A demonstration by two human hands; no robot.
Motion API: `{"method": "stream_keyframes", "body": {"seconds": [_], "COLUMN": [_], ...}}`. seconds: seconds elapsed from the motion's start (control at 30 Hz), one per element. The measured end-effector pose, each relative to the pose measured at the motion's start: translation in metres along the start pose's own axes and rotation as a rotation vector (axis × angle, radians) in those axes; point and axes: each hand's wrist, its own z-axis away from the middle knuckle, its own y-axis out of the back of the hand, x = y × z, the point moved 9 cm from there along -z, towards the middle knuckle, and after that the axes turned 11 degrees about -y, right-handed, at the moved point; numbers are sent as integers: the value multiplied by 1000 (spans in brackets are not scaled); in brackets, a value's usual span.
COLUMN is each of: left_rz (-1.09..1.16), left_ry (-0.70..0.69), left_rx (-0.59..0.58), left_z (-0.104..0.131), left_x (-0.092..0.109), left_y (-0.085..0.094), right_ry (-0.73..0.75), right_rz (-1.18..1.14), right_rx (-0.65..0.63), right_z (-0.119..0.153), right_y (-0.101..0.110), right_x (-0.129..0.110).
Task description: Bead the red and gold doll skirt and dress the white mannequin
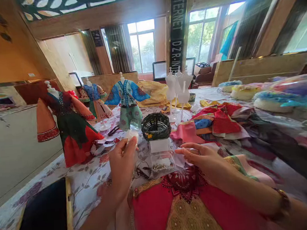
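Note:
My left hand [124, 162] pinches a small whitish, translucent piece [132, 135] between thumb and fingertips, left of the dark wicker basket [156, 126]. My right hand [201, 157] is raised to the right of an open clear plastic box [162, 163], its thumb and fingers brought close together; whatever they hold is too small to make out. Small shiny bits lie in the box, and its lid [159, 146] is tipped back toward the basket. Nearest me lies a red and gold patterned garment [155, 213], partly under my right forearm.
Dressed miniature mannequins [75, 131] stand at the left and centre back. Bare white mannequins [181, 88] rise behind the basket. Folded fabrics [222, 120] are heaped at the right. A dark tablet [42, 214] lies at the lower left.

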Motion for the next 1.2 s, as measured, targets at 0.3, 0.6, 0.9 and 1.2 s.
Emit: {"method": "stream_keyframes", "body": {"seconds": [0.3,0.6,0.9,1.2], "left_rz": [-689,-1073,-1157,-1111], "left_ry": [-399,-486,-478,-389], "left_rx": [-206,-268,-367,-498], "left_z": [0,4,7,6], "left_x": [18,20,7,0], "left_y": [-21,-23,-28,-33], "right_ry": [379,853,1013,717], "right_rz": [596,1070,1143,941], "right_rx": [133,262,284,227], "right_z": [7,35,48,33], "right_y": [-12,-38,-46,-35], "right_x": [-26,-32,-35,-36]}}
